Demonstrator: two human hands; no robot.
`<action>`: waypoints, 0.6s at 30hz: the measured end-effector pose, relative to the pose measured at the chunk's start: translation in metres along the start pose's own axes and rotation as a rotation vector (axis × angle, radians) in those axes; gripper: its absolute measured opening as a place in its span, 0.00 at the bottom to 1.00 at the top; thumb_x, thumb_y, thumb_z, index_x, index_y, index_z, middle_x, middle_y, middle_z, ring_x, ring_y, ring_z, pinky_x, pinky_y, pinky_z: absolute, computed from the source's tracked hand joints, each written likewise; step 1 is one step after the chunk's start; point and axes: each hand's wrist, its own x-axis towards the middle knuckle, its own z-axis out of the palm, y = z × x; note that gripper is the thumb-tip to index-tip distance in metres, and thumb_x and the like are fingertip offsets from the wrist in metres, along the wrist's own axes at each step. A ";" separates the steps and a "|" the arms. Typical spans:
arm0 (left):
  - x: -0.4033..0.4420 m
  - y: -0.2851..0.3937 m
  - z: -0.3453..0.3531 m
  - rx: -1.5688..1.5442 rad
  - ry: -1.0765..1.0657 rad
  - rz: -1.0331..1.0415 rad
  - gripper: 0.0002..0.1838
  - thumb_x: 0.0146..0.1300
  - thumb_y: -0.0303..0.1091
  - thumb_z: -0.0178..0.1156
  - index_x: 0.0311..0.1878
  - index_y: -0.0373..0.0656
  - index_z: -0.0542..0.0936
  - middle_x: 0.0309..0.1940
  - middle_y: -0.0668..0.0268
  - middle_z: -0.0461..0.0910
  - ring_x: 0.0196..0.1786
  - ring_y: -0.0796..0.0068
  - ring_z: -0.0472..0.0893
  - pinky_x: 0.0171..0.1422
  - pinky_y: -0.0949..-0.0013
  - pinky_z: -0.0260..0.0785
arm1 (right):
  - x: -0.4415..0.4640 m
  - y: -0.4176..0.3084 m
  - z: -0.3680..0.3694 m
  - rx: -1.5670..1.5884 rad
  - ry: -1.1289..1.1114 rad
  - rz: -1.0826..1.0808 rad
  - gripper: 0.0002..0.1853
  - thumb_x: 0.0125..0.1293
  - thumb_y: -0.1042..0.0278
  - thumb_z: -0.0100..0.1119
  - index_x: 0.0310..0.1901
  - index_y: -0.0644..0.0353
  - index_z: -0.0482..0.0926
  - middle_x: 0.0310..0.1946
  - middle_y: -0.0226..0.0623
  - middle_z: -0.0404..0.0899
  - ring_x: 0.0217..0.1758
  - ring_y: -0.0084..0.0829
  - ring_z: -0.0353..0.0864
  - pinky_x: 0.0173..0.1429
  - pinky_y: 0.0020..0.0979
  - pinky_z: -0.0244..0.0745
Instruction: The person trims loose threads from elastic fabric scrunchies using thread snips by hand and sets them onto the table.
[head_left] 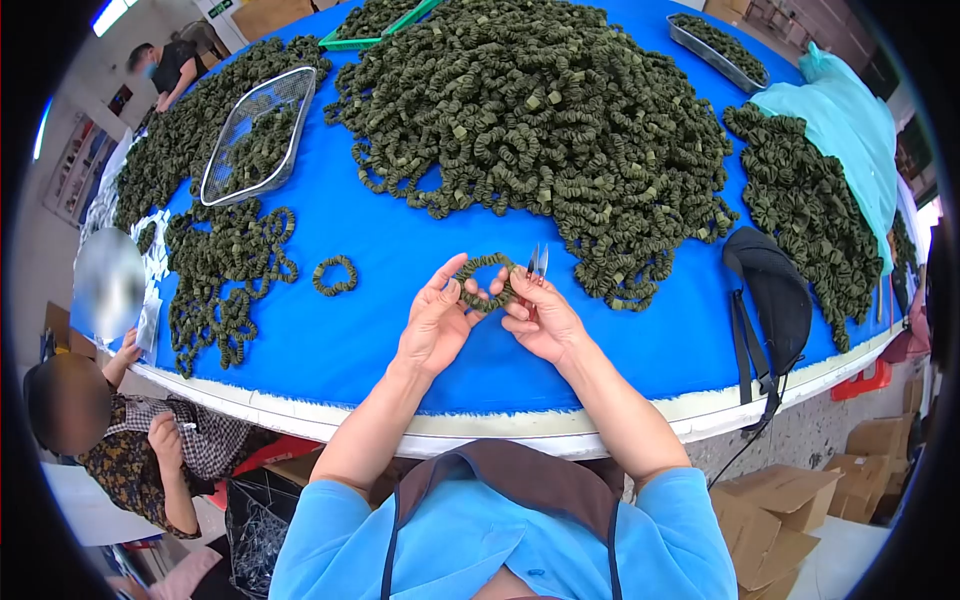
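Between my two hands, above the blue cloth, a dark green scrunchie (484,261) is stretched into a ring. My left hand (436,318) pinches its left side between thumb and fingers. On the right side, my right hand (543,315) grips the ring with thumb and forefinger and also keeps a small pair of thread snips (538,262) in the palm, blades pointing up and away. The snips' handles are mostly hidden by the fingers. One loose scrunchie (334,276) lies flat on the cloth left of my hands.
A big heap of scrunchies (530,110) covers the table's middle. A wire basket (285,165) and a smaller pile (215,290) are at left. A black waist bag (768,290) and another pile (800,205) lie at right. One person sits at left; another works farther back.
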 end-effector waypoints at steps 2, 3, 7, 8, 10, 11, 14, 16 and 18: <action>-0.001 0.000 -0.009 -0.036 -0.093 0.010 0.27 0.63 0.29 0.64 0.65 0.40 0.67 0.32 0.65 0.77 0.42 0.73 0.77 0.51 0.70 0.70 | 0.007 -0.002 -0.013 -0.009 -0.036 -0.033 0.09 0.70 0.64 0.59 0.44 0.61 0.77 0.25 0.28 0.75 0.14 0.10 0.58 0.15 0.12 0.48; -0.001 0.000 -0.013 -0.055 -0.140 0.015 0.26 0.64 0.29 0.64 0.64 0.39 0.68 0.32 0.65 0.77 0.40 0.72 0.77 0.50 0.70 0.70 | 0.010 -0.004 -0.019 -0.014 -0.053 -0.050 0.09 0.70 0.64 0.58 0.43 0.61 0.77 0.24 0.28 0.75 0.13 0.10 0.57 0.15 0.12 0.47; 0.001 -0.001 -0.010 -0.014 -0.218 0.010 0.24 0.64 0.28 0.63 0.62 0.38 0.69 0.30 0.64 0.76 0.36 0.73 0.75 0.47 0.70 0.69 | 0.003 -0.019 -0.031 -0.058 -0.073 -0.059 0.09 0.71 0.63 0.58 0.43 0.61 0.77 0.22 0.28 0.73 0.13 0.09 0.54 0.15 0.12 0.47; 0.000 0.002 -0.009 0.023 -0.225 0.017 0.24 0.64 0.28 0.63 0.62 0.38 0.69 0.30 0.64 0.75 0.35 0.73 0.74 0.47 0.70 0.69 | 0.005 -0.019 -0.031 -0.076 -0.086 -0.045 0.09 0.71 0.63 0.57 0.43 0.61 0.77 0.22 0.29 0.72 0.12 0.09 0.53 0.15 0.12 0.47; -0.001 0.006 -0.008 0.144 -0.210 0.046 0.23 0.65 0.28 0.62 0.62 0.38 0.68 0.30 0.65 0.75 0.35 0.75 0.74 0.45 0.72 0.68 | 0.010 -0.016 -0.026 -0.098 -0.130 -0.011 0.09 0.71 0.63 0.57 0.43 0.61 0.77 0.21 0.29 0.71 0.12 0.09 0.53 0.15 0.12 0.47; 0.002 0.004 -0.009 0.224 -0.190 0.060 0.23 0.66 0.27 0.61 0.62 0.39 0.68 0.31 0.65 0.76 0.36 0.77 0.73 0.45 0.73 0.67 | 0.009 -0.012 -0.024 -0.086 -0.144 0.007 0.10 0.71 0.63 0.57 0.43 0.61 0.77 0.22 0.30 0.72 0.13 0.09 0.53 0.15 0.12 0.47; 0.004 0.006 -0.010 0.475 -0.073 0.175 0.18 0.67 0.24 0.57 0.59 0.40 0.71 0.33 0.66 0.77 0.35 0.80 0.73 0.44 0.77 0.67 | 0.006 -0.003 -0.020 -0.053 -0.173 0.062 0.10 0.72 0.62 0.55 0.44 0.61 0.76 0.24 0.33 0.75 0.13 0.10 0.54 0.15 0.13 0.47; 0.006 0.009 -0.016 0.562 -0.046 0.244 0.16 0.67 0.23 0.56 0.58 0.40 0.71 0.34 0.66 0.77 0.35 0.81 0.73 0.43 0.77 0.67 | 0.008 -0.001 -0.015 -0.124 -0.185 0.082 0.10 0.73 0.62 0.55 0.45 0.61 0.76 0.25 0.34 0.76 0.13 0.10 0.54 0.15 0.13 0.48; 0.009 0.011 -0.020 0.736 -0.032 0.329 0.14 0.68 0.22 0.54 0.56 0.41 0.73 0.35 0.67 0.77 0.35 0.82 0.73 0.41 0.78 0.67 | 0.009 -0.001 -0.012 -0.248 -0.171 0.067 0.11 0.73 0.61 0.53 0.46 0.61 0.76 0.27 0.36 0.78 0.13 0.11 0.55 0.15 0.14 0.49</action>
